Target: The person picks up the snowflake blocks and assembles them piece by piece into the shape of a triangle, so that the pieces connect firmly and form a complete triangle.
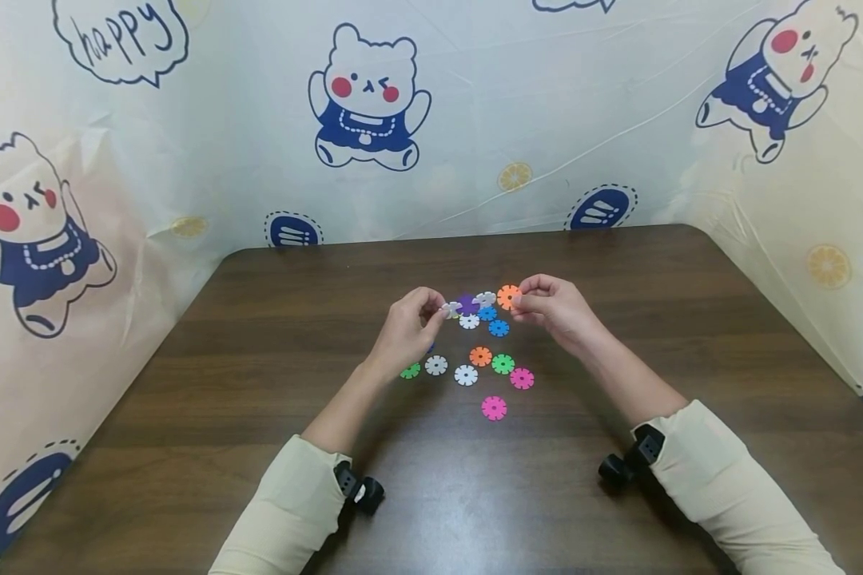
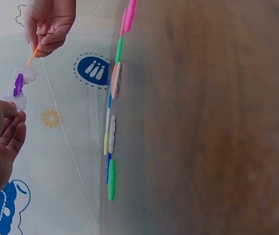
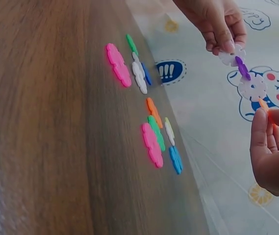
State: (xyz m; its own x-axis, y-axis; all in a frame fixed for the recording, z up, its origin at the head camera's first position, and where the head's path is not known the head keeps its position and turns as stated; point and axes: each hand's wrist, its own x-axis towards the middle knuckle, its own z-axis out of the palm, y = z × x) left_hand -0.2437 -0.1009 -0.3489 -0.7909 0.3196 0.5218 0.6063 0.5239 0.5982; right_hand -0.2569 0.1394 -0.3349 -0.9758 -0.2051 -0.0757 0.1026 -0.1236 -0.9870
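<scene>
Head view, and both hands were up over the far part of the table (image 1: 295,335), a short chain (image 1: 467,305) of notched discs strung out between them! The left hand (image 1: 408,327) had thumb and fingers pinched on an end white disc (image 3: 230,57); next came a purple disc (image 3: 242,69), slotted crosswise, then a second white disc (image 3: 252,88). Three linked, by the look of it. And the right hand (image 1: 559,314)? Its narrow pinch held an orange disc (image 1: 507,297) edge-on against that second white one; whether the notches had engaged, I could not tell. That fourth join looked like the step in hand.

Plenty was left below, all lying flat: two blue discs (image 1: 499,328), three loose white discs (image 1: 465,375), a spare orange disc (image 1: 480,356), two green discs (image 1: 503,364), two pink discs (image 1: 494,408), plus a dark blue disc (image 2: 108,169) and a yellow disc (image 2: 106,144), both largely hidden from above. Early going, I judged: more discs lay loose than linked.
</scene>
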